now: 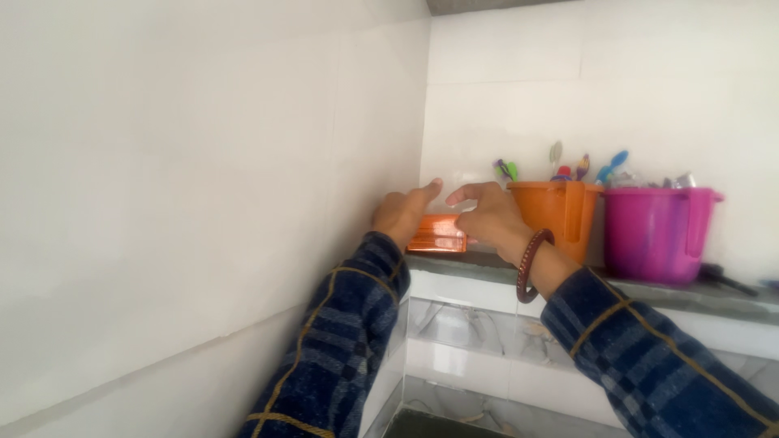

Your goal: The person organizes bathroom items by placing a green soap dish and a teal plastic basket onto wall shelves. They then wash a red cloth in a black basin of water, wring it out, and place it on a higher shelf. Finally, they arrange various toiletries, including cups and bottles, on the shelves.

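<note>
Both hands on small orange box (pixel 436 234) at ledge's (pixel 487 266) left corner, left hand (pixel 403 215) cupping its left end, right hand (pixel 487 212) pinching right edge, wall (pixel 203 203) tight left, orange mug (pixel 557 212) just right, magenta bucket (pixel 653 231) beyond.

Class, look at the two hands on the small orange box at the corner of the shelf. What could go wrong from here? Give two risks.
1. The small orange box sits at the front edge of the grey shelf; held by the left hand and right hand, it might slip and fall.
2. The right hand is close to the orange mug full of toothbrushes; a sideways nudge could tip it toward the pink bucket.
</note>
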